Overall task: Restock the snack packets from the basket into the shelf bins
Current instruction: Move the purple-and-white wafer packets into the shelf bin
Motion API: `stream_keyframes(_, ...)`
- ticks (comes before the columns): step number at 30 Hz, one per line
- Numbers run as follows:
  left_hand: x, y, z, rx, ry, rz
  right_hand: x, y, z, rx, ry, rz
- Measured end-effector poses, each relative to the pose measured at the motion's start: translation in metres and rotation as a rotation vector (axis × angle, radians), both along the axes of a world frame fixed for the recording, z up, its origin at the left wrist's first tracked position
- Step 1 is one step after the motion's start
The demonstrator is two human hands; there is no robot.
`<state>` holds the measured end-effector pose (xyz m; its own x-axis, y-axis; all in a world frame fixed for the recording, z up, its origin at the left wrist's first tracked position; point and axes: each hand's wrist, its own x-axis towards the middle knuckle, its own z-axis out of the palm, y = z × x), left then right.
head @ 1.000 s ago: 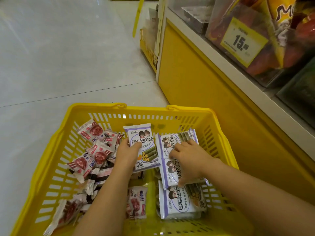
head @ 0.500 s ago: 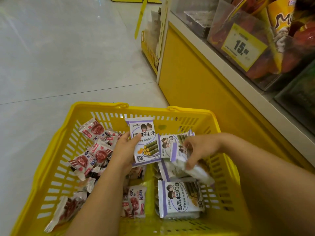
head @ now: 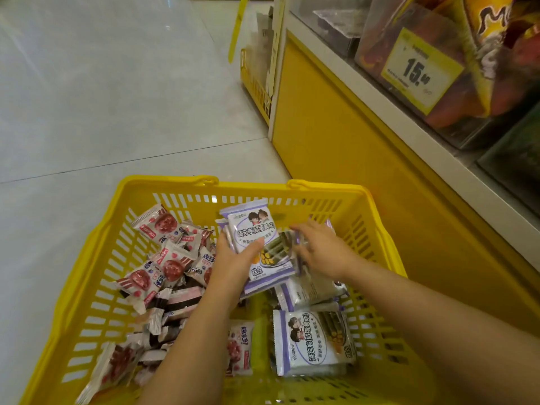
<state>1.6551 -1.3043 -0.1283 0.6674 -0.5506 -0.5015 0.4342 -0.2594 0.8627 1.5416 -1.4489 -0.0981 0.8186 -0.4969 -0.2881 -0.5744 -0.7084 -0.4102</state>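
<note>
A yellow plastic basket (head: 163, 182) stands on the floor and holds the snack packets. My left hand (head: 233, 264) grips a small stack of purple-and-white packets (head: 254, 229), held upright over the basket's middle. My right hand (head: 324, 249) is blurred at the stack's right side; its fingers and thumb straddle the edge of a purple packet (head: 280, 252) lying against the stack. More purple packets (head: 312, 343) lie at the basket's right. Several red-and-white packets (head: 172, 261) are heaped at its left.
To the right rises a shelf unit with a yellow base panel (head: 336, 141). Clear bins of snacks (head: 455, 109) sit on its white ledge, one with a yellow price tag (head: 418, 71). Grey tiled floor (head: 117, 97) spreads to the left. Another yellow basket (head: 254, 83) stands further back.
My right hand lifted a purple packet from the basket's right side and carried it left to the stack. My left hand raised its stack slightly.
</note>
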Motion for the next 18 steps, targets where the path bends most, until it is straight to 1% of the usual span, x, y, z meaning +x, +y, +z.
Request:
stream_keyframes(2,0.007,0.003,-0.006,0.09,-0.053,0.064,-0.012,-0.001,-0.02,-0.098,0.19,0.157)
stream_keyframes(3,0.01,0.005,-0.008,0.114,-0.08,0.081,-0.015,0.0,-0.027,-0.13,0.25,0.196)
stream_keyframes(5,0.013,0.009,-0.011,0.153,-0.13,0.08,-0.016,0.002,-0.035,-0.212,0.276,0.208)
stream_keyframes(8,0.014,0.014,-0.016,0.179,-0.174,0.078,-0.007,0.009,-0.038,-0.343,0.213,0.166)
stream_keyframes(9,0.014,0.015,-0.015,0.185,-0.179,0.08,-0.002,0.011,-0.039,-0.319,0.166,0.123)
stream_keyframes(10,0.014,0.016,-0.015,0.192,-0.177,0.076,0.004,0.014,-0.038,-0.209,0.102,0.038)
stream_keyframes(12,0.014,0.017,-0.015,0.204,-0.176,0.072,0.018,0.021,-0.035,0.155,-0.026,-0.165)
stream_keyframes(13,0.015,0.017,-0.015,0.207,-0.181,0.073,0.024,0.023,-0.035,0.3,-0.084,-0.242)
stream_keyframes(14,0.015,0.016,-0.015,0.206,-0.181,0.074,0.03,0.026,-0.035,0.367,-0.131,-0.286)
stream_keyframes(15,0.015,0.016,-0.016,0.203,-0.181,0.078,0.034,0.029,-0.037,0.381,-0.164,-0.306)
stream_keyframes(18,0.015,0.016,-0.015,0.184,-0.185,0.089,0.041,0.036,-0.044,0.342,-0.212,-0.311)
